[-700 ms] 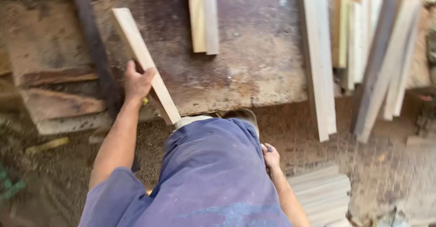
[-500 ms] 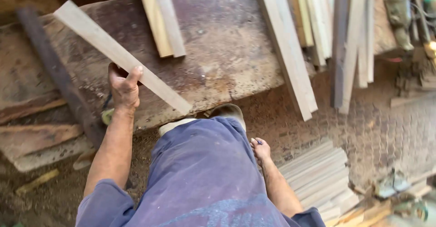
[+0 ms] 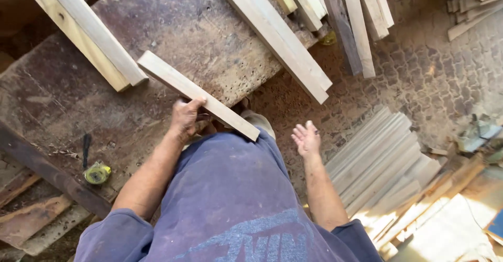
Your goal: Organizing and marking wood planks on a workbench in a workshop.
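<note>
- At the far left we see a small round yellow tape measure [image 3: 97, 173] lying on the worn, dark wooden workbench [image 3: 63, 99], close to its near edge.
- Above it, two pale wooden planks stacked together [image 3: 86, 34] lie slanted across the bench top.
- Our left hand [image 3: 187, 119] is clamped around a short, pale, flat wooden slat [image 3: 196, 94], gripping it past the middle, towards its near end.
- The slat is held over the bench's near edge, slanting from upper left to lower right, its near end reaching out past the bench.
- Our right hand [image 3: 306, 139] hangs free over the ground, palm up, fingers spread, holding nothing and well apart from the slat.
- Long pale boards [image 3: 277, 36] lean off the bench's right end.
- Further right, a stack of pale slats [image 3: 382, 162] rests on the sawdust-covered paved ground [image 3: 419, 78].
</note>
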